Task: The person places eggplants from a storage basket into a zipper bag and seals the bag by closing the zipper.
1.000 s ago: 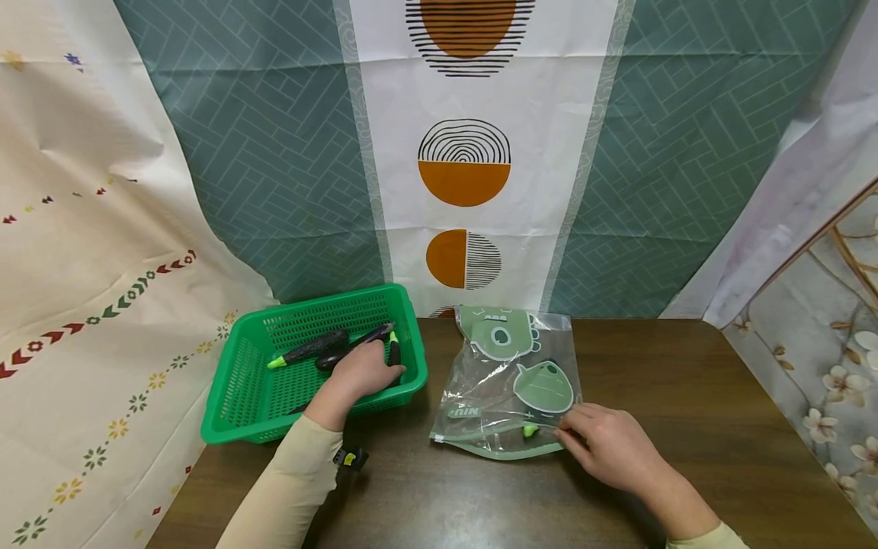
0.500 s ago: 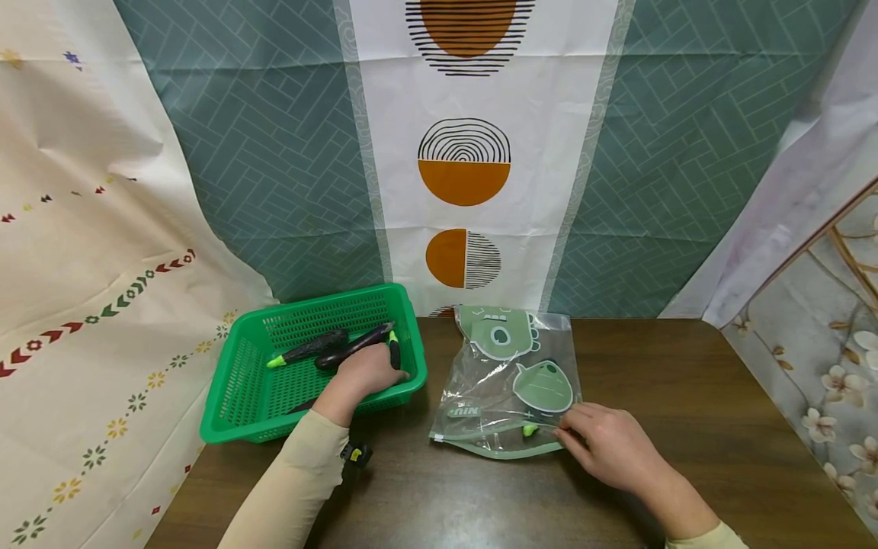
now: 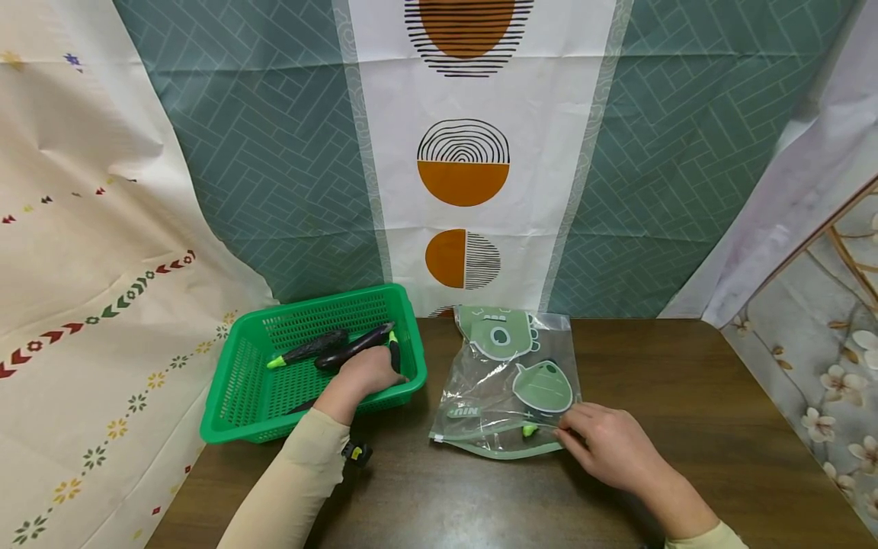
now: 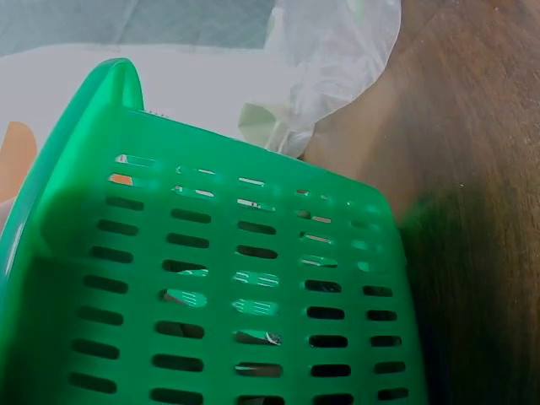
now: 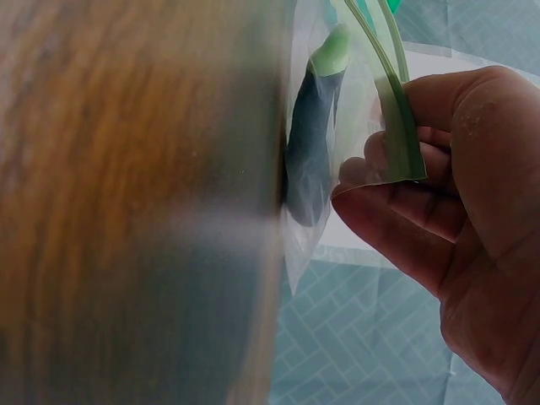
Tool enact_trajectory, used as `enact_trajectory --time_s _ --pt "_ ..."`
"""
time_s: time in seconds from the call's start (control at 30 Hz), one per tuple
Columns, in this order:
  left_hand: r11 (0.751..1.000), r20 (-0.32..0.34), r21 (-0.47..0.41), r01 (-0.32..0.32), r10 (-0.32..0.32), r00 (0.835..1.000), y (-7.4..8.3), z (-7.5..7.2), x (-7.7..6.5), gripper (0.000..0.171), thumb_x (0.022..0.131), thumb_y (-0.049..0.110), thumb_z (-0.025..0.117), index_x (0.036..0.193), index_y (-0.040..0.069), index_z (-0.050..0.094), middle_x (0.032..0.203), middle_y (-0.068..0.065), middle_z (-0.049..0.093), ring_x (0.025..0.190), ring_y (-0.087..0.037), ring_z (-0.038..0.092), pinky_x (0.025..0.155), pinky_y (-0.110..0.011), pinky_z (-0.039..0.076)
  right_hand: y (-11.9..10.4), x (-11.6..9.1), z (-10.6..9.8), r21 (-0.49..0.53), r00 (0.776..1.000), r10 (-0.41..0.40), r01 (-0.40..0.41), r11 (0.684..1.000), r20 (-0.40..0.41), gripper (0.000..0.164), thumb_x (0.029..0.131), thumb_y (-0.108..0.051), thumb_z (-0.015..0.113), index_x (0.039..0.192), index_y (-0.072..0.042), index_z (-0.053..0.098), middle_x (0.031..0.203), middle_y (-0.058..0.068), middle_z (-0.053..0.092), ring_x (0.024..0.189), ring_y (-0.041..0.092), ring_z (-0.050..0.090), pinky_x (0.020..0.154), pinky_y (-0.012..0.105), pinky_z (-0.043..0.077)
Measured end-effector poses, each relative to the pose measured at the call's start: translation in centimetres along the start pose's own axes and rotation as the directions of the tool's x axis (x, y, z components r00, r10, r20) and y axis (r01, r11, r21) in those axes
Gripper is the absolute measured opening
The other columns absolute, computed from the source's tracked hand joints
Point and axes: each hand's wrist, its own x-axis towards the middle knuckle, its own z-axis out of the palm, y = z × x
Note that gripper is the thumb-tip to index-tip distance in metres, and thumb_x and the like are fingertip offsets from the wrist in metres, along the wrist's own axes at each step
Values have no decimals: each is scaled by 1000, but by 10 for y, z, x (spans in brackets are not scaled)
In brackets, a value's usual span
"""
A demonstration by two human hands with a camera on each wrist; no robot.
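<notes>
A clear bag point(image 3: 490, 381) lies on the brown table point(image 3: 652, 366), printed with pale-green cartoon shapes; small light lettering toward its eight o'clock corner looks like "NIU", though too tiny to read for certain. Its green-edged mouth faces six o'clock, with a white slider point(image 3: 437, 438) at the eight o'clock end. Near four o'clock, the right hand point(image 3: 613, 446) pinches that edge between thumb and bent fingers, and a bagged eggplant point(image 5: 312, 148) with a green tip lies inside. At nine o'clock, across a strip of table, the green basket point(image 3: 410, 335) holds more eggplants point(image 3: 350, 353). The left hand point(image 3: 370, 370) reaches in toward the basket's three o'clock end, at a slim eggplant point(image 3: 394, 354); its fingers are mostly hidden, so I cannot tell their spread or hold. Tabletop stretches from the bag toward three o'clock, up to a flowered panel point(image 3: 823, 412).
</notes>
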Motion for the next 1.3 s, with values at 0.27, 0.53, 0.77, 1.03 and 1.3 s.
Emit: enact_trajectory --time_s 0.27,0.53,0.77,1.03,1.3 --pt "1000 -5 2 -1 1 1000 2 3 -1 39 96 47 83 76 17 67 78 -2 63 71 -24 61 67 -40 52 0 0 0 2 1000 12 -12 1000 16 21 86 -17 94 89 -24 74 85 -17 68 74 1 60 61 28 55" --pt "999 -44 -6 -45 45 998 -5 6 4 32 91 35 82 72 17 65 74 0 63 66 -22 60 63 -37 50 0 -1 1 2 1000 14 -14 1000 18 21 87 -17 94 89 -24 74 85 -18 67 75 1 60 61 29 55" --pt "999 -46 -11 -40 40 998 -1 3 -1 27 91 31 81 74 16 68 75 0 65 67 -21 61 64 -36 52 1 -1 1 -3 1000 0 0 1000 4 23 86 -17 94 88 -25 73 84 -17 67 74 2 60 60 28 54" --pt "999 -52 -2 -35 35 998 -5 8 2 24 91 32 81 76 16 70 74 0 66 66 -21 62 61 -35 52 2 -1 1 -8 1000 6 -6 1000 11 21 86 -18 94 88 -24 74 85 -17 68 75 2 62 61 28 55" --pt "999 -63 -4 -53 53 997 -12 8 9 27 90 33 79 72 17 66 71 1 63 63 -21 61 59 -36 51 1 -1 1 10 1000 12 -12 1000 13 23 86 -16 95 88 -26 74 84 -19 66 74 1 59 60 27 52"
